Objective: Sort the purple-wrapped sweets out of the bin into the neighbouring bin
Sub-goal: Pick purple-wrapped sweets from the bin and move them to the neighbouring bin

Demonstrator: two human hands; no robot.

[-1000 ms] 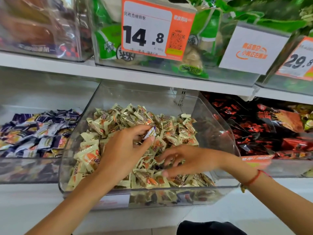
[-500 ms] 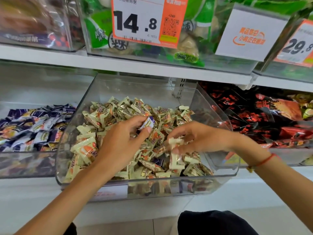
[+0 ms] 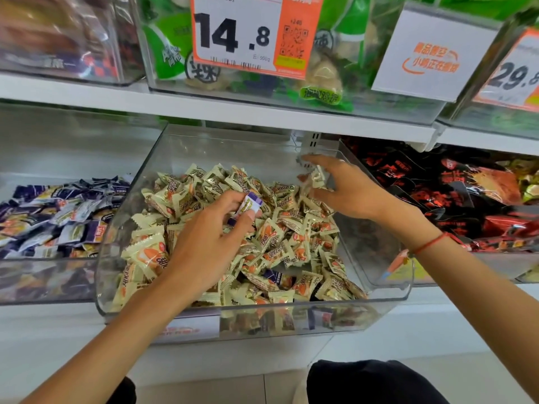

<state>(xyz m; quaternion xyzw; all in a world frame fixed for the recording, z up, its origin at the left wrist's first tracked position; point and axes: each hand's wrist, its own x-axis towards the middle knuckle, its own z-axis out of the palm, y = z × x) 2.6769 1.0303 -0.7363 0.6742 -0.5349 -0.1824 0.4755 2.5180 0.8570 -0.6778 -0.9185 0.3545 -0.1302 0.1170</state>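
A clear plastic bin [image 3: 388,295] on the lower shelf holds a heap of cream-and-orange wrapped sweets [image 3: 280,237]. My left hand [image 3: 210,243] hovers over the heap and pinches a purple-wrapped sweet [image 3: 251,203] between thumb and fingers. Another purple-wrapped sweet [image 3: 275,277] lies among the cream ones near the bin's front. My right hand [image 3: 347,191] is at the bin's back right with fingers spread, and cream sweets [image 3: 316,176] are in the air by its fingertips. The neighbouring bin [image 3: 43,287] on the left holds purple-wrapped sweets [image 3: 58,214].
A bin of red-and-black snack packs [image 3: 455,199] stands to the right. The upper shelf [image 3: 233,112] carries bins of green packs with an orange price tag [image 3: 250,33] and a white sign [image 3: 434,53] overhanging. White floor tiles lie below.
My right hand rose from the front of the heap with a few cream sweets and swept to the back right, opening there. The left hand kept its purple sweet.
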